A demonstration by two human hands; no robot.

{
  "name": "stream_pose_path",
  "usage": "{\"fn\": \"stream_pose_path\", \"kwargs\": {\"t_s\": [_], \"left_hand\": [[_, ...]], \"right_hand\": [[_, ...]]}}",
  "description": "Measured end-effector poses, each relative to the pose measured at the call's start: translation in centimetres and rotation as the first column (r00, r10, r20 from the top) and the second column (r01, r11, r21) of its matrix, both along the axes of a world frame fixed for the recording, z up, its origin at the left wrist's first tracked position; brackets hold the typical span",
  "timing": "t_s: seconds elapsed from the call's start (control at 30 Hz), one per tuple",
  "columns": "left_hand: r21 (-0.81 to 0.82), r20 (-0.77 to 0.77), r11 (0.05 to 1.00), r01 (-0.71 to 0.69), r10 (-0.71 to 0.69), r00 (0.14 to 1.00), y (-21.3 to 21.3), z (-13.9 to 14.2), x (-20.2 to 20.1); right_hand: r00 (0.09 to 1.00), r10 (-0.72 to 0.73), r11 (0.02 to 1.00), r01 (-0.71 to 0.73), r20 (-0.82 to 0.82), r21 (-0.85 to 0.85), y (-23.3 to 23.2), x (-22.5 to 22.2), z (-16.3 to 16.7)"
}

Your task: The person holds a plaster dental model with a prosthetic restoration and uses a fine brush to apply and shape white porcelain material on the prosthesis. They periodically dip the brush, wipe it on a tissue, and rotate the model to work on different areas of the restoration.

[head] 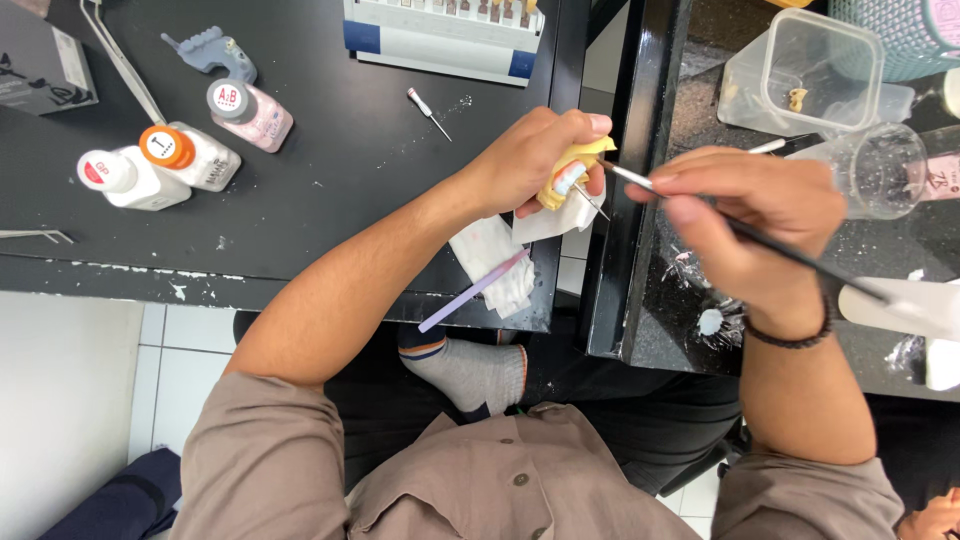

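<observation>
My left hand (530,160) has its fingers closed around a small yellow dental model (572,172), held in the air above the gap between the two black worktops (330,190). My right hand (750,215) pinches a thin dark brush (800,258), its tip touching the model. Crumpled tissue (495,260) and a lilac stick (470,293) lie below; three small white bottles (190,150) stand well apart, left.

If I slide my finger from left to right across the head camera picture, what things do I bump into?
White bottle with red cap → bottle with orange cap → pink bottle → left hand holding a yellow model → right hand with a brush → clear cup.
</observation>
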State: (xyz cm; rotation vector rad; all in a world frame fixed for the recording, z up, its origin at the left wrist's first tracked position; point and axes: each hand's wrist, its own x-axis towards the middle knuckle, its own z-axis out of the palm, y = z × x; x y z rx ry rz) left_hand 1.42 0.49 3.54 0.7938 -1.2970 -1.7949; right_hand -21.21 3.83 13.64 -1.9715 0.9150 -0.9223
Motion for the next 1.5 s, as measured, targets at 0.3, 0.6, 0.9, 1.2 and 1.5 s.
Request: {"fn": "stream_pose_path", "kwargs": {"t_s": [0.3,0.6,0.9,1.2,1.5], "left_hand": [[-0.179,0.134,0.983,-0.042,0.067,0.989,0.0,-0.9,-0.7],[-0.305,0.266,0.952,-0.03,0.115,0.957,-0.3,-1.3,-0.5],[-0.317,0.318,0.948,-0.038,0.144,0.937,-0.4,-1.5,-0.6],[-0.315,0.334,0.948,-0.045,0.156,0.93,-0.4,-1.7,-0.7],[-0.326,0.305,0.944,-0.048,0.153,0.94,-0.4,-1.7,-0.7]], "right_hand": [[0.997,0.06,0.974,-0.069,-0.046,-0.217,0.2,1.3,-1.0],[0.998,0.069,0.988,-0.068,0.006,-0.14,0.4,0.6,-2.3],[0.995,0.042,0.982,-0.057,-0.088,-0.179,0.3,0.8,-2.0],[0.996,0.04,0.985,-0.052,-0.08,-0.163,0.4,0.8,-1.8],[0.996,0.04,0.983,-0.053,-0.075,-0.174,0.5,0.7,-2.0]]}}
